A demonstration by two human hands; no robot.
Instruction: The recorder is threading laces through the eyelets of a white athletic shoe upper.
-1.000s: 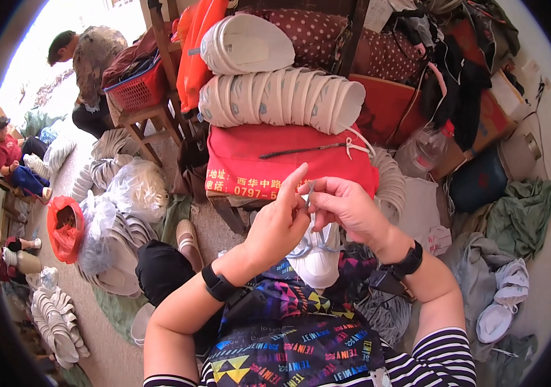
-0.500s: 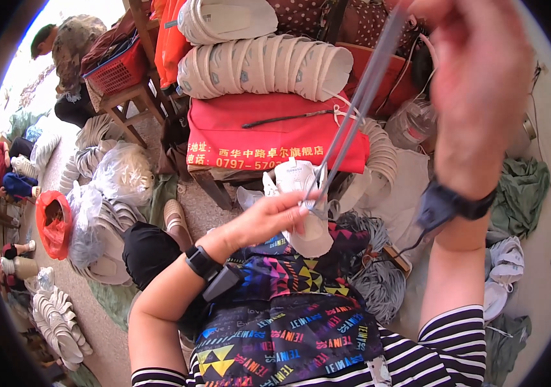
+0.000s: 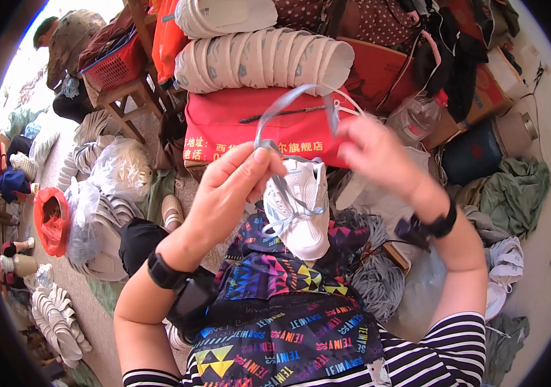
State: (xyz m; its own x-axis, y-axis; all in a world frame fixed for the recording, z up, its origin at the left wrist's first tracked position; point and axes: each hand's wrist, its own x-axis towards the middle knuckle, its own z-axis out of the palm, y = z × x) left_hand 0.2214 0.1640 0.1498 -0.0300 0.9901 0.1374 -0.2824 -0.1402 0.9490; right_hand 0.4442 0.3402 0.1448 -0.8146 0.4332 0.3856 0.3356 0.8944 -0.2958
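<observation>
A white sneaker [image 3: 306,240] sits on my patterned apron, toe toward me, with a grey-blue shoelace [image 3: 282,98] threaded across its front. My left hand [image 3: 233,177] is just above the shoe's left side, thumb and forefinger pinching the lace. From there the lace arches up and over to the fingers of my right hand [image 3: 388,158], which is to the right of the shoe. Motion blurs that hand, but its fingertips look closed round the lace. The shoe's heel end faces away from me.
Beyond the shoe, a red-covered stool [image 3: 224,116] bears a row of nested shoe uppers [image 3: 262,61]. To the right lie a bundle of grey laces [image 3: 379,290] and a clear plastic bottle [image 3: 420,119]. Bagged uppers [image 3: 120,171] and a red bag [image 3: 51,222] are at left.
My right hand has come down from high at the upper right, and the taut lace now hangs in a loop. My left hand has moved up and left, uncovering the shoe.
</observation>
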